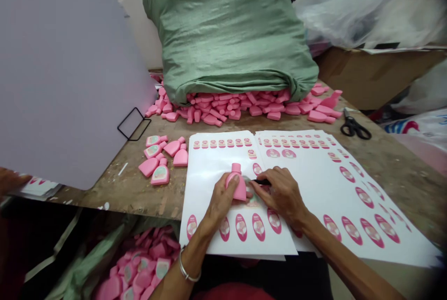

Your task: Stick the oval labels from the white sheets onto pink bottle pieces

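My left hand (223, 195) is closed around a pink bottle (239, 189) held upright, cap away from me, over a white sticker sheet (216, 165). Just right of the bottle, my right hand (279, 190) pinches a thin black tool (261, 181); its tip meets a pale, partly see-through label beside the bottle. How far that label is attached cannot be made out. Pink and white stickers line the sheet's top and bottom. A second stack of sticker sheets (310, 174) lies to the right, partly under my right forearm.
Several pink bottles (159, 174), some labelled, lie left of the sheets. Behind, a green sack (230, 34) stands over many loose bottles (209, 109). Black scissors (355, 128) lie at right. A pale panel (66, 67) fills the left; another person's hand (12, 181) shows below it.
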`<move>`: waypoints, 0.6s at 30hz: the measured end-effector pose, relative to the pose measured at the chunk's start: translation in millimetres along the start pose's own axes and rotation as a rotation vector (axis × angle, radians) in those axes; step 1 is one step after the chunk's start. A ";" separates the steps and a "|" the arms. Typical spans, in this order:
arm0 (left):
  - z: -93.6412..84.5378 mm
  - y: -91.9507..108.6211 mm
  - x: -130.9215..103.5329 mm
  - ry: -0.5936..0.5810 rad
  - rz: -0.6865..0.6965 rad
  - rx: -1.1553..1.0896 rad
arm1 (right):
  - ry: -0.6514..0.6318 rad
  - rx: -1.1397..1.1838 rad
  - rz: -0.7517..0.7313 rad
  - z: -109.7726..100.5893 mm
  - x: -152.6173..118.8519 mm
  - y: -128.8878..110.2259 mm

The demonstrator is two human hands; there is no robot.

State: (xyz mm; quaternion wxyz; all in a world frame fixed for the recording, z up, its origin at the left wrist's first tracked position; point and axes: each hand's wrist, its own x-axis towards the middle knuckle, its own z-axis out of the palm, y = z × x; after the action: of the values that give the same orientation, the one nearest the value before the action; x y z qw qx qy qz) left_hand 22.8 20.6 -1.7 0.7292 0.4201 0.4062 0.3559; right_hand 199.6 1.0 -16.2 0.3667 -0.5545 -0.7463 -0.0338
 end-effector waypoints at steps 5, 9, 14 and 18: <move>1.9 4.4 -2.3 0.023 0.009 -0.062 | 0.087 0.295 0.387 -22.2 9.1 -14.7; 9.2 11.4 -9.0 0.034 -0.008 -0.256 | -0.114 0.486 0.565 -29.9 18.1 -30.8; 13.6 19.3 -16.9 0.031 -0.020 -0.370 | -0.134 0.570 0.581 -24.8 19.5 -47.6; 11.5 20.7 -17.7 0.032 -0.014 -0.405 | -0.122 0.528 0.538 -22.4 19.0 -53.9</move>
State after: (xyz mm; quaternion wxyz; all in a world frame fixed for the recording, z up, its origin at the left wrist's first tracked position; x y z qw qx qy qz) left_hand 21.9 9.8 25.8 0.7947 0.2562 0.3409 0.4319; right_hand 162.9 -14.6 30.5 0.4477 -0.6181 -0.5775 0.2899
